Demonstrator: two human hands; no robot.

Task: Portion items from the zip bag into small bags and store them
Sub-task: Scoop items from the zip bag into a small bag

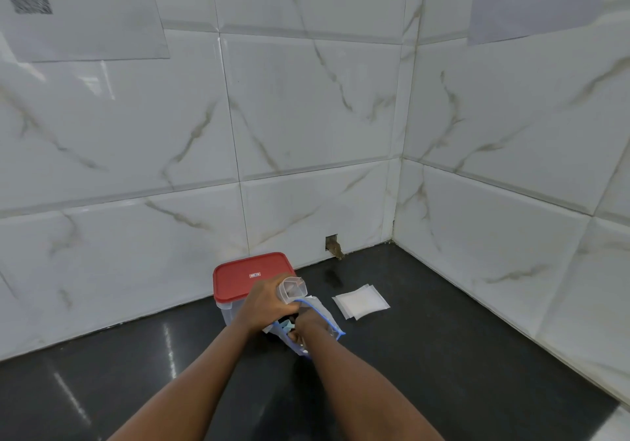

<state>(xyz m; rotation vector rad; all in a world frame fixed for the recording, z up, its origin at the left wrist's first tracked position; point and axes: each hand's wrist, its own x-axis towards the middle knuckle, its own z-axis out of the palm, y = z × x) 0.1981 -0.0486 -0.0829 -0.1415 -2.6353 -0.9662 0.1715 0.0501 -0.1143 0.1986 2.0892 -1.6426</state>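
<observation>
A clear zip bag point(322, 314) with a blue zip edge stands open on the black counter, dark items showing inside its mouth. My left hand point(267, 300) grips a small clear bag point(294, 289) held open above the zip bag's rim. My right hand point(306, 326) reaches down into the zip bag, fingers curled among the items; what they hold is hidden. A short stack of flat small clear bags point(360, 301) lies to the right.
A clear plastic container with a red lid point(250, 275) stands just behind my left hand against the tiled wall. The black counter point(443, 338) ends in a wall corner at the back right. A small hole point(333, 245) sits in the wall base.
</observation>
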